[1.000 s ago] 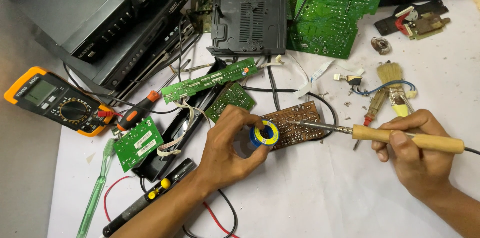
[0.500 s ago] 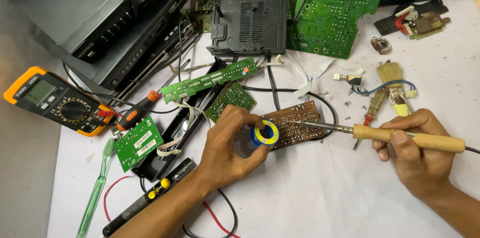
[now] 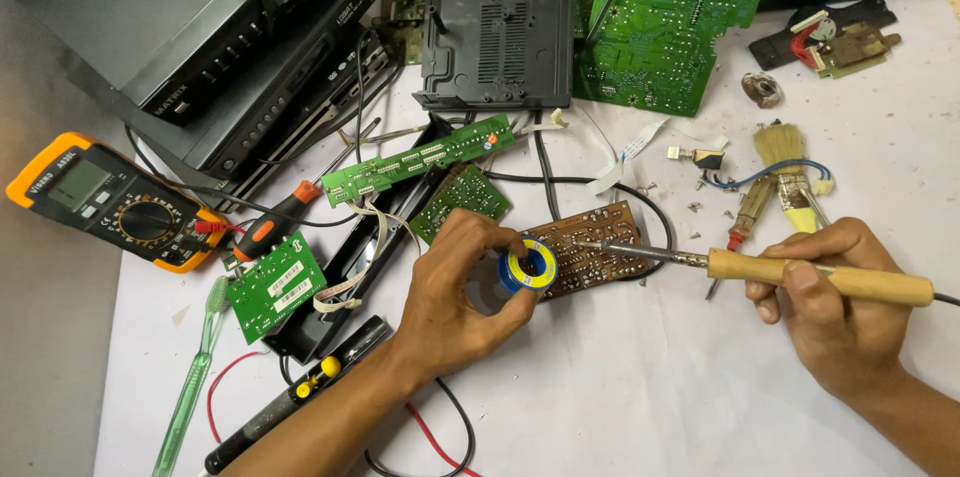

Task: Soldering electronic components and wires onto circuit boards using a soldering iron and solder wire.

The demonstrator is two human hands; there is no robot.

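Observation:
My left hand (image 3: 455, 297) grips a small blue and yellow solder spool (image 3: 527, 268), held against the near edge of a brown circuit board (image 3: 590, 247) lying on the white table. My right hand (image 3: 830, 302) holds a soldering iron with a wooden handle (image 3: 820, 277). Its metal tip (image 3: 600, 247) lies over the brown board, just right of the spool.
An orange multimeter (image 3: 110, 202) lies at the left, with an orange-handled screwdriver (image 3: 275, 222) and small green boards (image 3: 275, 285) nearby. A large green board (image 3: 670, 17) and black casings (image 3: 495, 22) stand at the back. A brush (image 3: 785, 172) lies right; a green toothbrush (image 3: 195, 377) at lower left.

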